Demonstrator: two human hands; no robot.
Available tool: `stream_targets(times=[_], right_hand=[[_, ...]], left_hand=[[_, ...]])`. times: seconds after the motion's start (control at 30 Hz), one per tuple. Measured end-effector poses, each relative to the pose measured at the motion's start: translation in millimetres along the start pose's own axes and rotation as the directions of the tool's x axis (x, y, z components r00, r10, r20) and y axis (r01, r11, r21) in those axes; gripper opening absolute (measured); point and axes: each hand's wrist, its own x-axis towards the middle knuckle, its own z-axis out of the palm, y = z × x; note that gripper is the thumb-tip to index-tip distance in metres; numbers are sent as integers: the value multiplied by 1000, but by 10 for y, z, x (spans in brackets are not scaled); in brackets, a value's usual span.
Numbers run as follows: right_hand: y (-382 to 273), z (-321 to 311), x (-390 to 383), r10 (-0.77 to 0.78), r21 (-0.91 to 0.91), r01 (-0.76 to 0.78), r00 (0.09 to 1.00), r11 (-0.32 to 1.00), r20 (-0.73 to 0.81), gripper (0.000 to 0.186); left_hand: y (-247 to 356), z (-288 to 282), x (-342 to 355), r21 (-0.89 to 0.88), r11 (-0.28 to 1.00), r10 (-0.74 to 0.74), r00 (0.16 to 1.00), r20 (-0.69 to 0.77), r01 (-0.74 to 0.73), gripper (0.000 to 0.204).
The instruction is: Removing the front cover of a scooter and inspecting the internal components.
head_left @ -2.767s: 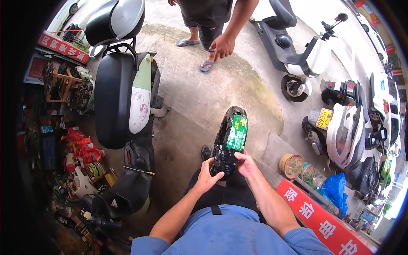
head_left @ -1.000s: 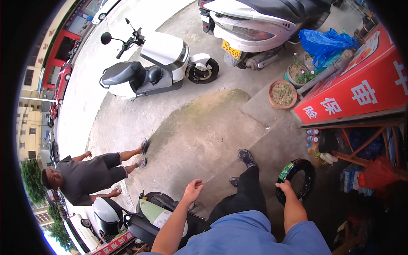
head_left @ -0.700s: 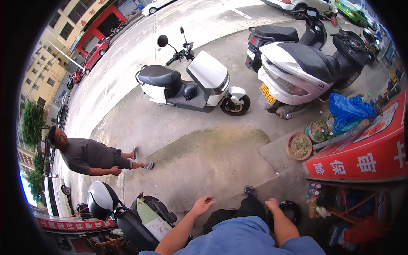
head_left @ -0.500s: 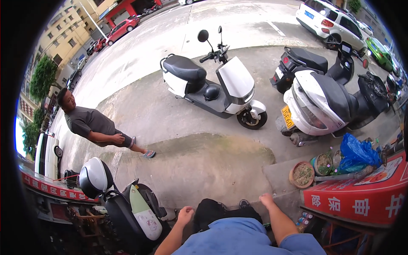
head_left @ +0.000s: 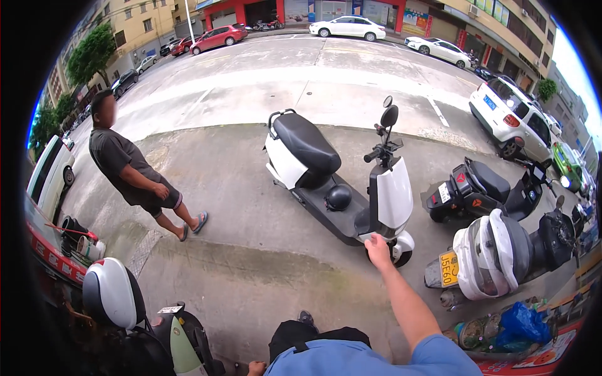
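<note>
My right hand (head_left: 379, 252) reaches forward on a straightened arm, its fingers loosely curled with nothing visible in them. In the picture it overlaps the front wheel area of a white and black electric scooter (head_left: 394, 194); whether it touches cannot be told. A round black object like a helmet (head_left: 339, 197) rests on that scooter's footboard. Low at the bottom edge, my left hand (head_left: 256, 368) is only partly in view, close to my dark shorts. Its fingers are mostly hidden. Nearest to it stands a pale green scooter (head_left: 183, 346) with a white and black top box (head_left: 115, 293).
At the left, a person (head_left: 135, 166) in a dark shirt and flip-flops stands on the concrete. A white scooter with a yellow plate (head_left: 449, 268) and a black scooter (head_left: 480, 188) are parked at right. Near my right side lie potted plants and a blue plastic bag (head_left: 522, 327).
My view has tilted up and shifted. The right hand has swung forward and up; the left has dropped back to the lower edge. The white scooter appears closer, and the person has stepped.
</note>
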Motion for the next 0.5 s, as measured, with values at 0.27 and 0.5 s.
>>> stream_targets(times=[0.27, 0.5], right_hand=[[-1312, 236, 2248, -457, -279, 379, 831, 882, -318, 40], [-1103, 566, 3254, -529, -408, 376, 757, 832, -382, 29]], left_hand=[[3163, 59, 1405, -103, 899, 422, 905, -54, -426, 35], [4862, 593, 2502, -29, 899, 437, 899, 13, -437, 34]])
